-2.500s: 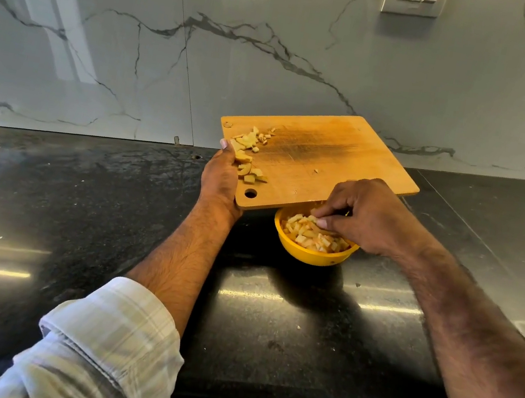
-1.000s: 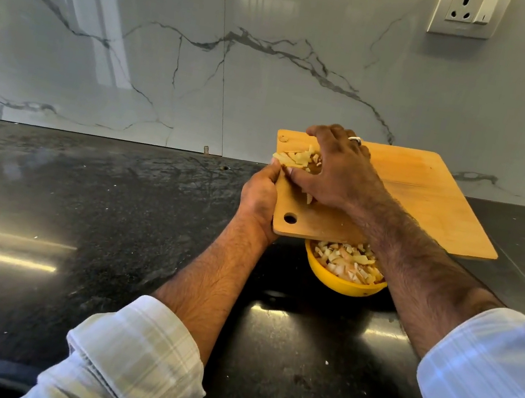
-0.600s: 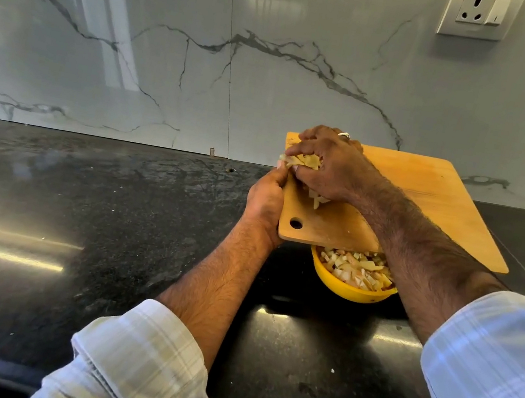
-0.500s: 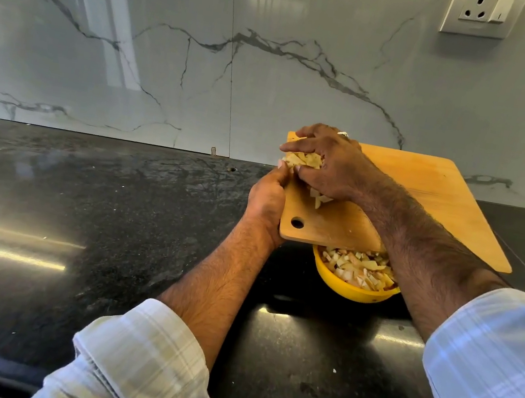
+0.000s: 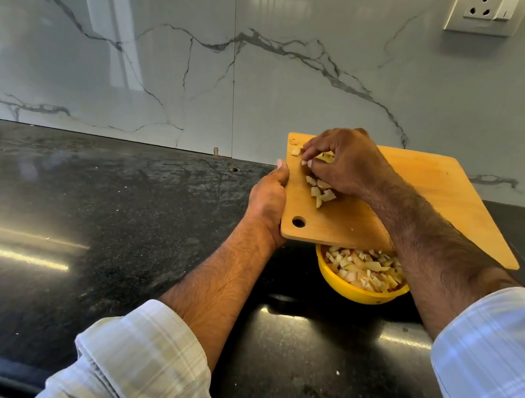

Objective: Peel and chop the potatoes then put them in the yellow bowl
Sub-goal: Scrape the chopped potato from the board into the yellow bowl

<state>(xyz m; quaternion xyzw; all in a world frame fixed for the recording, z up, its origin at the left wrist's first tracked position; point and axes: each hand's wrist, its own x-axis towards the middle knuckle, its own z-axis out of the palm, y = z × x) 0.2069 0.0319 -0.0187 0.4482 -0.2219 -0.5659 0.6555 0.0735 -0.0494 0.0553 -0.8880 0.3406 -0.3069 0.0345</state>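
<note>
Left hand (image 5: 268, 196) grips left edge of wooden cutting board (image 5: 426, 205), held tilted above yellow bowl (image 5: 357, 291) on dark table (image 5: 110, 225). Right hand (image 5: 344, 160), fingers curled, rests on chopped potato pieces (image 5: 319, 191) at board's far left corner. Bowl, partly under board's near edge, holds heap of potato chunks (image 5: 364, 268). Marble wall (image 5: 209, 51) behind; white socket (image 5: 483, 13) far right.

Black stone counter (image 5: 81, 238) — marble backsplash (image 5: 175, 45), wall socket (image 5: 483, 13).
</note>
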